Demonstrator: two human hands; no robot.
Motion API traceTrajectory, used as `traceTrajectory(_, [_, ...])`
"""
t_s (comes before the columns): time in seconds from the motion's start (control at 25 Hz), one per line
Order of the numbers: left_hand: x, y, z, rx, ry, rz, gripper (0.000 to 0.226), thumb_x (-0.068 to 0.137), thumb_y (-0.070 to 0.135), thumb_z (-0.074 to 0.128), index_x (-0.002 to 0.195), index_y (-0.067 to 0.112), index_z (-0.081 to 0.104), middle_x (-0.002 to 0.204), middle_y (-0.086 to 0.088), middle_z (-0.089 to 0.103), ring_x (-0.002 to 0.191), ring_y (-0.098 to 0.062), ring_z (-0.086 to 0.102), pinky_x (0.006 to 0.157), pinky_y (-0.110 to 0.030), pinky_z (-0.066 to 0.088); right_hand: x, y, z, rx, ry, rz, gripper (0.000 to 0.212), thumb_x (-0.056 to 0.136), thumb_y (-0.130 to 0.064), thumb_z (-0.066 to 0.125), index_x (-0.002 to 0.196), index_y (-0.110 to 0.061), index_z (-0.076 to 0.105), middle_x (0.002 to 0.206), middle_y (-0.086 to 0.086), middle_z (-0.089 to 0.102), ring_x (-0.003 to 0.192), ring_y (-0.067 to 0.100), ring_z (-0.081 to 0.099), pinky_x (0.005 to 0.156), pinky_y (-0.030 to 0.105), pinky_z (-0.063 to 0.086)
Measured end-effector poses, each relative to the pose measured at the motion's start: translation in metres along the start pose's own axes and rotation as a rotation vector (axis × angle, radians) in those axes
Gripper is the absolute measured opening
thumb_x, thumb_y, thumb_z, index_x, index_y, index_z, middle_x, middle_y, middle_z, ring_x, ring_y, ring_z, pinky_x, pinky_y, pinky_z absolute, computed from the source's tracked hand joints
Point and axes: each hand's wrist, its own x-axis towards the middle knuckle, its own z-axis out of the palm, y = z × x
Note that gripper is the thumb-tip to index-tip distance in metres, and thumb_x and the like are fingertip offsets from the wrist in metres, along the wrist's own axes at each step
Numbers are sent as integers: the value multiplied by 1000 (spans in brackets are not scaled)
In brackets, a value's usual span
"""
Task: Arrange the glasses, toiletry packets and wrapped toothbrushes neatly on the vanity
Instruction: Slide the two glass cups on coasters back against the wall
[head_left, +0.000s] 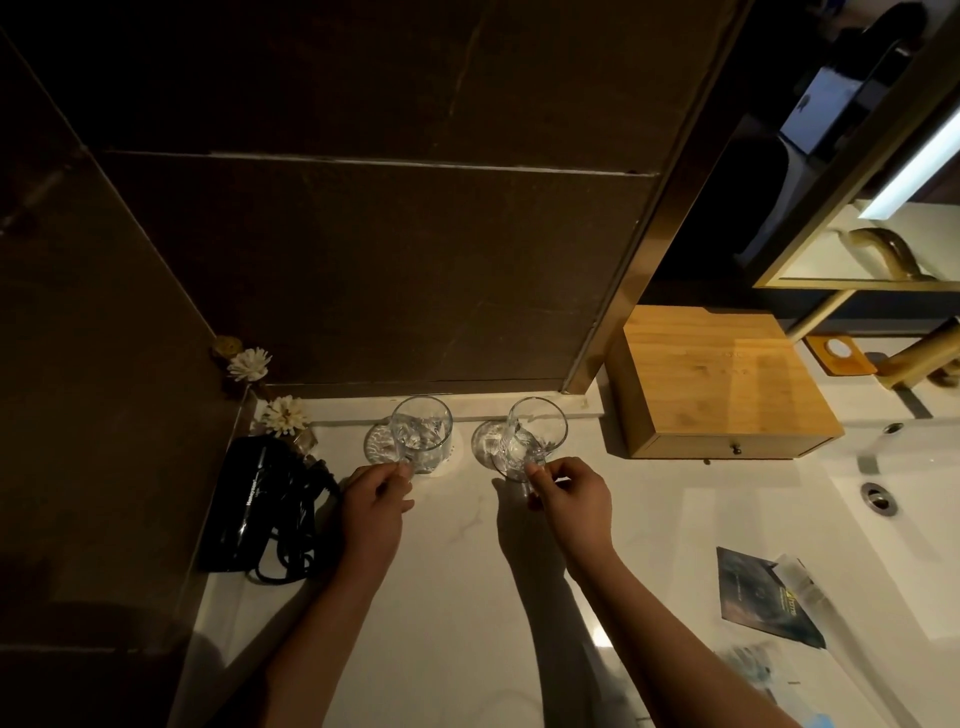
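Both my arms reach forward, side by side; my left hand (375, 499) and right hand (566, 493) each pinch with fingertips.

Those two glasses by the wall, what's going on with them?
A person is setting out two clear glasses on a white vanity top. The left hand holds the base of the left glass, which stands upright on a round coaster. The right hand holds the right glass, which is tilted over its own coaster. A dark packet and a wrapped item lie off to the right near the sink, not yet arranged. A black hair dryer sits at the left.
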Motion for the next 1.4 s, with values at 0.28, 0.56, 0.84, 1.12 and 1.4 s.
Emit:
traceTrajectory(0.28, [1, 3, -1, 74, -14, 68, 11, 96, 5, 62, 92, 11, 70, 107, -19, 67, 95, -31, 67, 74, -40, 60, 3, 6, -2, -38, -76, -34, 25, 88, -40, 69, 82, -16, 68, 79, 3, 71, 72, 18, 69, 77, 45, 61])
traceTrajectory(0.56, [-3, 14, 5, 108, 41, 74, 33, 92, 5, 67, 70, 29, 67, 82, -13, 70, 79, -32, 68, 87, -59, 58, -21, 72, -29, -536, -39, -432, 49, 82, -51, 69, 117, -17, 63, 130, 2, 56, 121, 22, 48, 96, 34, 47])
traceTrajectory(0.84, [-19, 18, 23, 218, 49, 86, 21, 92, 16, 70, 73, 6, 70, 85, -20, 73, 84, -35, 71, 72, -30, 55, -21, 79, -28, -548, 4, -449, 47, 84, -55, 62, 115, -19, 64, 134, 2, 56, 125, 23, 48, 98, 40, 49])
traceTrajectory(1.12, [-29, 21, 31, 221, 55, 72, 19, 93, 14, 70, 89, -4, 74, 94, -24, 74, 91, -35, 71, 74, -29, 49, -21, 81, -26, -542, 13, -451, 44, 84, -57, 61, 112, -22, 65, 135, -1, 58, 125, 20, 48, 98, 37, 48])
traceTrajectory(1.4, [-30, 15, 30, 231, 37, 62, 16, 93, 15, 69, 87, 2, 74, 95, -19, 74, 88, -33, 72, 73, -28, 51, -19, 83, -26, -544, 19, -454, 43, 84, -57, 61, 110, -23, 65, 134, -2, 58, 125, 18, 48, 98, 34, 45])
